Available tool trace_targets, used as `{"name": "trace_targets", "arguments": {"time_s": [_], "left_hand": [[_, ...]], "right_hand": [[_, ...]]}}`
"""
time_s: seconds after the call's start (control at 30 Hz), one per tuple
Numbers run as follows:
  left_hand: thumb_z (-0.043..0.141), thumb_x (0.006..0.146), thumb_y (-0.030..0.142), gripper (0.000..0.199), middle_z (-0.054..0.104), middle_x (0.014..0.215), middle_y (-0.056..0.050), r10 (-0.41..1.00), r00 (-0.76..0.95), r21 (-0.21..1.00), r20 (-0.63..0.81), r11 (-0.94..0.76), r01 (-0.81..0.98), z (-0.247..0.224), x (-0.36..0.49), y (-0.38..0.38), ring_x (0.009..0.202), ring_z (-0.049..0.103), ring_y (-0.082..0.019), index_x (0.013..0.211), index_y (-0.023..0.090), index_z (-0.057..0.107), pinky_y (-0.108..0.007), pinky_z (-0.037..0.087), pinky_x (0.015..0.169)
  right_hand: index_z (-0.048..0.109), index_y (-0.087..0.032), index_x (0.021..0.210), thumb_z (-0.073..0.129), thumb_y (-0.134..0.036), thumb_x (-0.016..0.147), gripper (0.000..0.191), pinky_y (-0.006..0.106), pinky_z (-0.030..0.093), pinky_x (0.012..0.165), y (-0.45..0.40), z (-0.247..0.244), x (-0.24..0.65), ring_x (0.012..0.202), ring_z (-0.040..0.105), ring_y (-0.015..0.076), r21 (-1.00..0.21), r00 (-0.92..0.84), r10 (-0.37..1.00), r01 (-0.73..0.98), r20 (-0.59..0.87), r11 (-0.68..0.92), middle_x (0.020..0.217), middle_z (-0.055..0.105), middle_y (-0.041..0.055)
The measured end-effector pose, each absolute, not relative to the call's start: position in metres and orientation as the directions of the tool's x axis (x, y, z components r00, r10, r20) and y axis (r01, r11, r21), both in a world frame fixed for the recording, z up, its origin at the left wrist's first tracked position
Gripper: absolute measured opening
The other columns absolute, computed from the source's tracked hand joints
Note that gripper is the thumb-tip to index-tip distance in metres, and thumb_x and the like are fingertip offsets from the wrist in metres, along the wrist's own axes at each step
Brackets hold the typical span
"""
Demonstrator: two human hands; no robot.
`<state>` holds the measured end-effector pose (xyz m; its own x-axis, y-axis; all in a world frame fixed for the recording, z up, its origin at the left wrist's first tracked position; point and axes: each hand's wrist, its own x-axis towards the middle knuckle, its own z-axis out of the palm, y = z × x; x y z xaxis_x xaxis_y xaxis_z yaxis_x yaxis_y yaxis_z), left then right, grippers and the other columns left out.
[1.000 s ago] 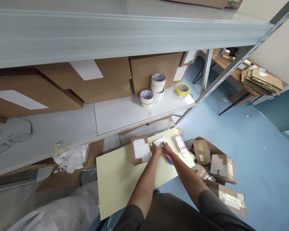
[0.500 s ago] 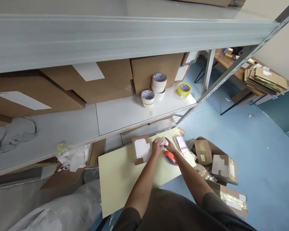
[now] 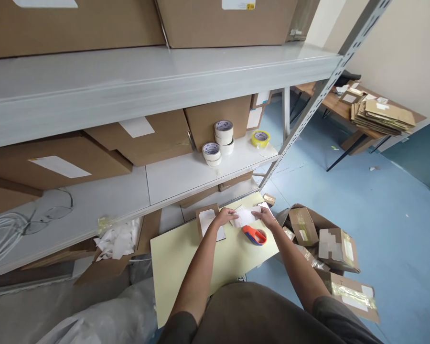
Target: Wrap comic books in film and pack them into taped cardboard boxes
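A white sheet of paper (image 3: 246, 217) is stretched between my two hands above the pale yellow table (image 3: 179, 258). My left hand (image 3: 226, 217) pinches its left edge, and my right hand (image 3: 265, 216) grips the right edge. Just below the paper lies an orange and blue tape dispenser (image 3: 254, 235). To the left of my left hand is a cardboard box (image 3: 199, 224) with white paper on top, partly covered by my forearm. A phone-like flat item (image 3: 265, 205) with a white face lies behind my right hand.
Metal shelving (image 3: 186, 91) stands in front, bearing large cartons, white tape rolls (image 3: 212, 152) and a yellow tape roll (image 3: 260, 138). Parcels (image 3: 338, 248) fill a big carton on the floor at right. Left of the table sits a box of white scraps (image 3: 118, 239).
My hands have moved apart, and the crumpled white paper between them is now spread flat. The camera view has shifted, showing more of the upper shelf.
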<state>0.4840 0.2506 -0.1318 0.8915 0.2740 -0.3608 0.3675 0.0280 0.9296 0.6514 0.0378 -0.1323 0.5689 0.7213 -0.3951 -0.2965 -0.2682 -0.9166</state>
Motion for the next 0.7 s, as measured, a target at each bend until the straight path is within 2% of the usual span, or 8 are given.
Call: {"name": "trace_targets", "arguments": {"time_s": [0.1, 0.23, 0.37, 0.43, 0.5, 0.57, 0.63, 0.7], "left_hand": [[0.087, 0.063, 0.062, 0.048, 0.081, 0.086, -0.005, 0.280, 0.889, 0.930, -0.363, 0.052, 0.363, -0.128, 0.484, 0.249, 0.088, 0.075, -0.026, 0.082, 0.018, 0.083, -0.038, 0.058, 0.089], [0.086, 0.067, 0.060, 0.046, 0.082, 0.090, -0.010, 0.392, 0.862, 0.946, -0.320, 0.085, 0.313, -0.126, 0.486, 0.250, 0.093, 0.075, -0.029, 0.082, 0.017, 0.083, -0.041, 0.057, 0.096], [0.089, 0.067, 0.050, 0.043, 0.082, 0.111, -0.015, 0.452, 0.845, 0.949, -0.286, 0.009, 0.316, -0.119, 0.499, 0.235, 0.115, 0.072, -0.035, 0.094, 0.017, 0.084, -0.047, 0.051, 0.109], [0.092, 0.065, 0.043, 0.049, 0.077, 0.127, -0.015, 0.512, 0.830, 0.950, -0.219, -0.081, 0.301, -0.112, 0.506, 0.222, 0.131, 0.065, -0.036, 0.107, 0.018, 0.083, -0.048, 0.044, 0.118], [0.091, 0.068, 0.042, 0.053, 0.074, 0.135, -0.016, 0.559, 0.811, 0.946, -0.170, -0.139, 0.294, -0.103, 0.507, 0.211, 0.136, 0.062, -0.035, 0.115, 0.019, 0.081, -0.048, 0.042, 0.120], [0.079, 0.082, 0.051, 0.050, 0.076, 0.131, -0.017, 0.578, 0.798, 0.954, -0.172, -0.105, 0.281, -0.093, 0.500, 0.202, 0.128, 0.068, -0.033, 0.117, 0.017, 0.080, -0.047, 0.048, 0.114], [0.063, 0.092, 0.061, 0.055, 0.079, 0.121, -0.017, 0.575, 0.795, 0.966, -0.191, -0.033, 0.256, -0.083, 0.483, 0.195, 0.115, 0.074, -0.031, 0.117, 0.015, 0.080, -0.045, 0.056, 0.104], [0.064, 0.090, 0.066, 0.059, 0.081, 0.112, -0.015, 0.560, 0.804, 0.968, -0.198, -0.015, 0.249, -0.077, 0.460, 0.189, 0.107, 0.076, -0.030, 0.115, 0.015, 0.082, -0.042, 0.059, 0.097]], "right_hand": [[0.069, -0.020, 0.079, 0.090, -0.059, 0.060, 0.049, 0.034, 0.056, 0.067, 0.028, -0.127, 0.650, 0.069, 0.068, 0.0220, -0.924, 0.635, 0.673, -0.304, -0.379, -0.234, 0.075, 0.075, 0.0041], [0.070, -0.019, 0.085, 0.089, -0.063, 0.057, 0.055, 0.034, 0.056, 0.066, 0.005, -0.121, 0.652, 0.069, 0.068, 0.0230, -0.925, 0.751, 0.544, -0.342, -0.374, -0.164, 0.078, 0.076, 0.0060], [0.070, -0.018, 0.093, 0.087, -0.062, 0.060, 0.057, 0.038, 0.058, 0.070, -0.008, -0.111, 0.643, 0.075, 0.070, 0.0258, -0.932, 0.766, 0.541, -0.348, -0.346, -0.104, 0.086, 0.078, 0.0088], [0.070, -0.019, 0.095, 0.085, -0.059, 0.064, 0.052, 0.038, 0.059, 0.071, -0.008, -0.103, 0.637, 0.078, 0.071, 0.0265, -0.936, 0.760, 0.559, -0.341, -0.331, -0.090, 0.089, 0.078, 0.0088], [0.069, -0.021, 0.093, 0.084, -0.053, 0.065, 0.044, 0.038, 0.059, 0.072, -0.005, -0.094, 0.631, 0.078, 0.071, 0.0257, -0.943, 0.736, 0.602, -0.321, -0.310, -0.094, 0.087, 0.078, 0.0068], [0.069, -0.021, 0.086, 0.083, -0.046, 0.064, 0.036, 0.037, 0.059, 0.074, -0.004, -0.083, 0.628, 0.077, 0.070, 0.0241, -0.955, 0.695, 0.663, -0.270, -0.279, -0.119, 0.082, 0.076, 0.0038], [0.069, -0.022, 0.080, 0.081, -0.043, 0.065, 0.029, 0.036, 0.058, 0.076, -0.004, -0.070, 0.627, 0.076, 0.068, 0.0229, -0.972, 0.648, 0.725, -0.185, -0.232, -0.145, 0.078, 0.074, 0.0015], [0.072, -0.022, 0.079, 0.079, -0.040, 0.068, 0.023, 0.036, 0.057, 0.076, 0.000, -0.057, 0.623, 0.077, 0.067, 0.0227, -0.983, 0.581, 0.794, -0.093, -0.181, -0.156, 0.078, 0.074, 0.0013]]}}
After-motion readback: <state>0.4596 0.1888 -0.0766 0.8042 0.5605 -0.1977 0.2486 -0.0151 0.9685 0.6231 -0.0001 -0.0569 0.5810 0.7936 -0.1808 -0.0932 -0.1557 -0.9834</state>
